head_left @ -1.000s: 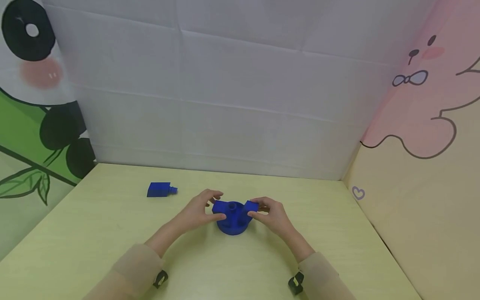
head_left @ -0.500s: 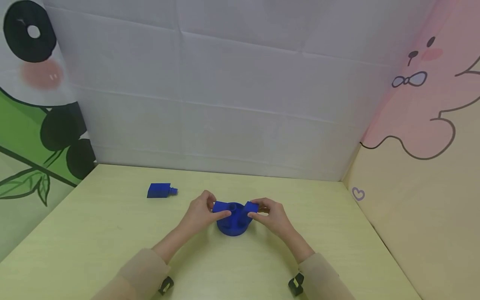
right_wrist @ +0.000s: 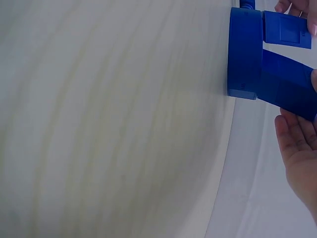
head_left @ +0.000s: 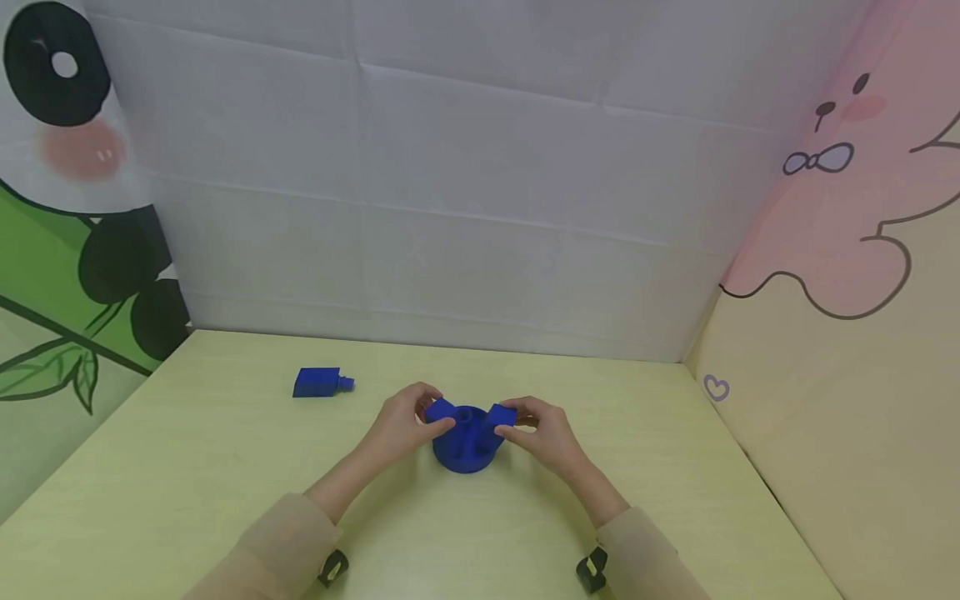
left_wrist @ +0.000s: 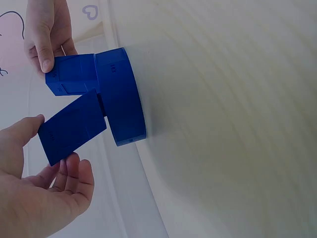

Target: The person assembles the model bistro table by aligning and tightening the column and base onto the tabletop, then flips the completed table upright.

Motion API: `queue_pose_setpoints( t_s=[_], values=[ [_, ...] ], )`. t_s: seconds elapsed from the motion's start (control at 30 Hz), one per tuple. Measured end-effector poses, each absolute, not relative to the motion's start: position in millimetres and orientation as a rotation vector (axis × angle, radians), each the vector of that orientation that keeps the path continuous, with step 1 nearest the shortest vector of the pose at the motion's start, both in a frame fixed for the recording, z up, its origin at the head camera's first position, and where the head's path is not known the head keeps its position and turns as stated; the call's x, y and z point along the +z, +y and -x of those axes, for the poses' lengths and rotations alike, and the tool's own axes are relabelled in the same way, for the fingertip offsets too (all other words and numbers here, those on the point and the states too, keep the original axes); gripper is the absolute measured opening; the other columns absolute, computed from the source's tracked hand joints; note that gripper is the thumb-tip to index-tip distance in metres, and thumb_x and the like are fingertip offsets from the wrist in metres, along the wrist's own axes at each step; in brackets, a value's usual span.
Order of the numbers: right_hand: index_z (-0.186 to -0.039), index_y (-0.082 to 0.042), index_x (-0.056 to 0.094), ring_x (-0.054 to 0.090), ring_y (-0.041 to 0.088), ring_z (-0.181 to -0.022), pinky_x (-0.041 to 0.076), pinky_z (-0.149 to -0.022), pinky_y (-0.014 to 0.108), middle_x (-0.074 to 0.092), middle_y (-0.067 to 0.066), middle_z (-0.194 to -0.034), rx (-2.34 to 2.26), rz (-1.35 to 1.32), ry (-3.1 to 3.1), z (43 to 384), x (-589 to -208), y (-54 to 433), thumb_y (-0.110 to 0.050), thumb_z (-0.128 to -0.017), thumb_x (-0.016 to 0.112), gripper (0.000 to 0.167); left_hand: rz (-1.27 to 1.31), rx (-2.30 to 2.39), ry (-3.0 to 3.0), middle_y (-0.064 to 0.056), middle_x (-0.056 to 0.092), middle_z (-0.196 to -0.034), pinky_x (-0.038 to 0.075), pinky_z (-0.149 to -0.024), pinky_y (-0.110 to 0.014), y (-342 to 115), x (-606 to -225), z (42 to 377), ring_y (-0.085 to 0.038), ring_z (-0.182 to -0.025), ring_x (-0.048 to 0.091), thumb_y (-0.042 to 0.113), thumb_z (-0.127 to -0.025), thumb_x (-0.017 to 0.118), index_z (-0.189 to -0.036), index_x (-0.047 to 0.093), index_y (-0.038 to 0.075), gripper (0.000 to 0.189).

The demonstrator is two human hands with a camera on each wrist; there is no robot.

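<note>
A round blue base (head_left: 465,458) with a raised tube in its middle stands on the table. At its left side, my left hand (head_left: 405,423) pinches a flat-sided blue block (left_wrist: 73,128) between thumb and fingers. That block leans outward, its lower end right at the base's rim in the left wrist view. My right hand (head_left: 546,432) pinches a second blue block (right_wrist: 286,83) on the base's right side, tilted outward with its lower end at the base. Both hands are a little above the tabletop.
A third blue block (head_left: 317,382) with a stepped peg on its end lies on its side on the table (head_left: 187,450), farther back on the left. A white sheet (head_left: 465,208) hangs behind the table, and printed cartoon walls flank it.
My left fingers have drawn in around the left block, which has turned and tilted more. My right hand keeps its hold almost without moving. The base and the lying block stay put.
</note>
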State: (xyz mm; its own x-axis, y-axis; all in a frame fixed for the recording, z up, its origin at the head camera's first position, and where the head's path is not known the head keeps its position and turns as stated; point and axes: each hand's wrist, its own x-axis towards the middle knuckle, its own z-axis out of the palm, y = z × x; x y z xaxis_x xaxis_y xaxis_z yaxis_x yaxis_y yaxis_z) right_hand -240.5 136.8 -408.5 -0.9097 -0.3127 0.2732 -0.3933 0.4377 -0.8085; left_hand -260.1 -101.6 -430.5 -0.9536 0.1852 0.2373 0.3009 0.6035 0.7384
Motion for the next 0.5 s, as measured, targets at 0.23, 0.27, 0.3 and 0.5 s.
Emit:
queue_pose_setpoints(
  t_s=[0.23,0.27,0.3,0.5],
  values=[
    [-0.115,0.006,0.061,0.065,0.035,-0.097,0.051,-0.087,0.048,0.065,0.021,-0.107,1.505,-0.644,-2.581,241.1,-409.2,137.1,-0.006,-0.083,0.071,0.036,0.661,-1.21,-2.624,-0.008,0.062,-0.107,0.049,-0.069,-0.026,-104.8,-431.9,264.6,-0.016,-0.086,0.057,0.018,-0.086,0.07,-0.119,0.062,0.005,0.036],
    [-0.115,0.006,0.061,0.065,0.035,-0.097,0.051,-0.086,0.048,0.065,0.022,-0.107,1.503,-0.646,-2.58,241.1,-409.2,137.0,-0.006,-0.083,0.071,0.036,0.689,-1.211,-2.624,-0.008,0.062,-0.109,0.049,-0.07,-0.027,-104.8,-431.9,265.3,-0.016,-0.088,0.057,0.017,-0.087,0.068,-0.12,0.062,0.005,0.035],
    [-0.115,0.007,0.061,0.065,0.035,-0.097,0.051,-0.086,0.048,0.065,0.022,-0.108,1.501,-0.649,-2.582,241.2,-409.1,136.9,-0.006,-0.083,0.071,0.036,0.713,-1.212,-2.629,-0.008,0.061,-0.11,0.049,-0.071,-0.027,-104.8,-432.1,266.2,-0.017,-0.089,0.057,0.015,-0.088,0.066,-0.121,0.061,0.005,0.034],
    [-0.116,0.006,0.061,0.065,0.034,-0.097,0.052,-0.085,0.045,0.065,0.021,-0.108,1.482,-0.64,-2.597,240.3,-409.1,137.5,-0.006,-0.083,0.071,0.037,0.801,-1.234,-2.671,-0.01,0.059,-0.115,0.049,-0.076,-0.031,-102.3,-431.5,269.7,-0.02,-0.097,0.055,0.012,-0.093,0.059,-0.125,0.058,0.006,0.033]
  ],
)
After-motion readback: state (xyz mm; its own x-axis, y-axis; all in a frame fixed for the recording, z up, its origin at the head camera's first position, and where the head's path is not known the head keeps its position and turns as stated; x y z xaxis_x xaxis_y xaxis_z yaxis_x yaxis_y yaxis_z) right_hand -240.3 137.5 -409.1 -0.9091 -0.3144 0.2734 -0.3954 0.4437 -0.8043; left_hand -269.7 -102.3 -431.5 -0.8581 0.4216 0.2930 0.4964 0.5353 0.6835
